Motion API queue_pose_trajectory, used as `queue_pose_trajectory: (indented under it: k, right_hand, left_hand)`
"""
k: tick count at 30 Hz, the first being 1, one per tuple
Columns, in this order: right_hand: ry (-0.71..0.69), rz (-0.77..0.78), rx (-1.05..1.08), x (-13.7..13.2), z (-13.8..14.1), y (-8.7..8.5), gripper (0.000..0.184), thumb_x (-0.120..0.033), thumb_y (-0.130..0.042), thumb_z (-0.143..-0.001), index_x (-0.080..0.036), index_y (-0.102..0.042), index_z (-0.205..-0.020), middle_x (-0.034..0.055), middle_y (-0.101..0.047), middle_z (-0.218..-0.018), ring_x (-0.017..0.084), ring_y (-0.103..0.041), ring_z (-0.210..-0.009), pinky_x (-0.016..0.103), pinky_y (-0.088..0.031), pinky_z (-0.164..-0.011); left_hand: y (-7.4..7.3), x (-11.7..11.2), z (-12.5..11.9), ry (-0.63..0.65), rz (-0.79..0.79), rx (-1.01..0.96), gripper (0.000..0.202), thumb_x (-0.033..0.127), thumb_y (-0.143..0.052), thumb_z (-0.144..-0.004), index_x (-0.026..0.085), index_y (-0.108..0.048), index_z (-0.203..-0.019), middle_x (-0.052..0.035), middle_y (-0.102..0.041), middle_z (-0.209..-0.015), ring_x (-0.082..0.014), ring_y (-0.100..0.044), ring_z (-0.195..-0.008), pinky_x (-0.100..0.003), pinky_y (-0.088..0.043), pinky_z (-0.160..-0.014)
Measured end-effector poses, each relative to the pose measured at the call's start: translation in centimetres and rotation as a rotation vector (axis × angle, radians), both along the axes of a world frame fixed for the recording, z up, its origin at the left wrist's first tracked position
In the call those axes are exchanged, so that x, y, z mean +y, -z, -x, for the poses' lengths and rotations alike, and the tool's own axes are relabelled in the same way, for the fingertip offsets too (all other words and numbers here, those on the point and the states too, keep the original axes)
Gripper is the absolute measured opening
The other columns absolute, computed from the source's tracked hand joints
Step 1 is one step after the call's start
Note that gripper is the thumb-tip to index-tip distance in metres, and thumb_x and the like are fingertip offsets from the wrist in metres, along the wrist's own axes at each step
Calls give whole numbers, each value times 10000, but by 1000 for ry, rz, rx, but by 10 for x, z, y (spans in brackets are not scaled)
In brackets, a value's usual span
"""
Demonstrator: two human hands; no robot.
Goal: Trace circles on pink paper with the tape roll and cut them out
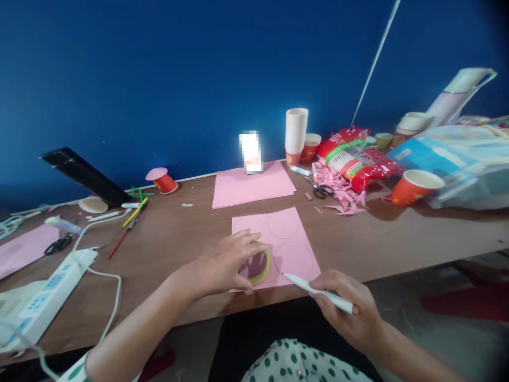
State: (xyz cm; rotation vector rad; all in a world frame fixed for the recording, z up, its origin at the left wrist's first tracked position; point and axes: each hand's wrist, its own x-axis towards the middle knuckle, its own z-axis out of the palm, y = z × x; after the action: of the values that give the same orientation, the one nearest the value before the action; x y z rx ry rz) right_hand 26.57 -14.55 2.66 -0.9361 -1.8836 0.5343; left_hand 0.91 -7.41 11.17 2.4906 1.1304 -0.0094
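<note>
Left hand (233, 261) spread, I have thumb and fingers around the yellow tape roll (268, 265) on the lower left of the pink sheet (274, 281); my right hand (345, 305) pinches a white pen (300, 282), tip near the lower-right circle (295, 259). That one and the upper-right circle (282, 226) look drawn; whether the roll's own outline is finished, I cannot tell.
</note>
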Motion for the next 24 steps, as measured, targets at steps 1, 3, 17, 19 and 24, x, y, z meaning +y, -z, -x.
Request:
queue_pose_trajectory:
  k: [1,3,17,19,24]
  right_hand:
    - [-12,10,1,-1,0,1,229,-83,-554,-756,-224,-570,-936,45,-642,-770,182,-610,-686,291,-487,-627]
    - [-36,27,2,-3,2,2,224,-83,-554,-759,-220,-567,-936,44,-638,-767,178,-605,-679,291,-485,-621]
    - [-382,-361,-349,-3,74,-4,38,-159,-536,-838,-152,-571,-851,34,-618,-644,155,-559,-581,280,-430,-553]
    - [-348,-432,-403,1,87,-1,109,-175,-511,-857,-164,-552,-756,16,-578,-587,147,-532,-538,275,-398,-511]
    - [-274,-529,-435,9,101,8,171,-187,-487,-869,-169,-523,-702,9,-557,-586,142,-513,-541,265,-402,-508]
  left_hand:
    - [-1,1,-2,12,3,11,723,272,-754,-611,304,-464,-1272,-74,-432,-1375,-262,-354,-1276,-395,-329,-1003]
    - [-3,3,-6,28,12,27,698,204,-757,-599,289,-498,-1242,-80,-474,-1336,-260,-404,-1240,-361,-375,-956]
    - [3,16,-12,104,138,92,691,122,-752,-570,220,-501,-1206,-70,-552,-1116,-205,-543,-974,-257,-429,-761]
    - [2,16,-13,102,133,106,670,129,-743,-579,230,-502,-1196,-57,-552,-1085,-194,-548,-926,-245,-429,-718]
    - [3,17,-14,120,130,144,627,144,-715,-587,239,-509,-1171,-48,-543,-1043,-191,-544,-870,-244,-421,-660]
